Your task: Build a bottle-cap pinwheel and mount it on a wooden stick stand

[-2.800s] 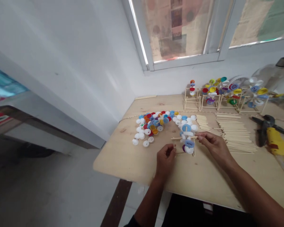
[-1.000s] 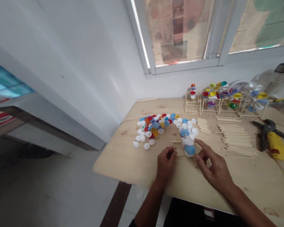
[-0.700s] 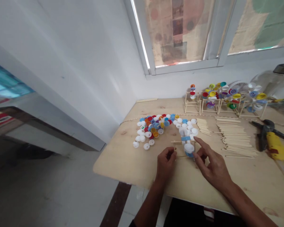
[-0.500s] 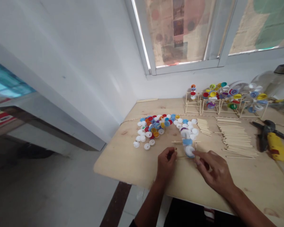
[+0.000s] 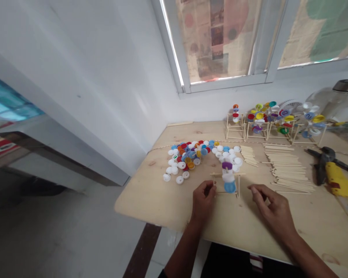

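My left hand is closed, thumb and fingers pinching the left side of a small wooden stick frame on the table. Mounted in that frame is a wheel of bottle caps, with a purple, a white and a light blue cap showing. To the right of the frame, apart from it, is my right hand. Its thumb and index finger are drawn together, and I see nothing between them. Loose bottle caps in several colours lie behind and to the left of the frame.
Wooden sticks lie in a pile at right, shorter sticks beside them. A yellow glue gun and black-handled pliers rest farther right. Finished cap wheels on stick stands line the wall near a clear jar.
My right hand has let go of the cap wheel and moved right, away from it. The wheel has turned, so a purple cap now shows at its top. My left hand stays on the frame.
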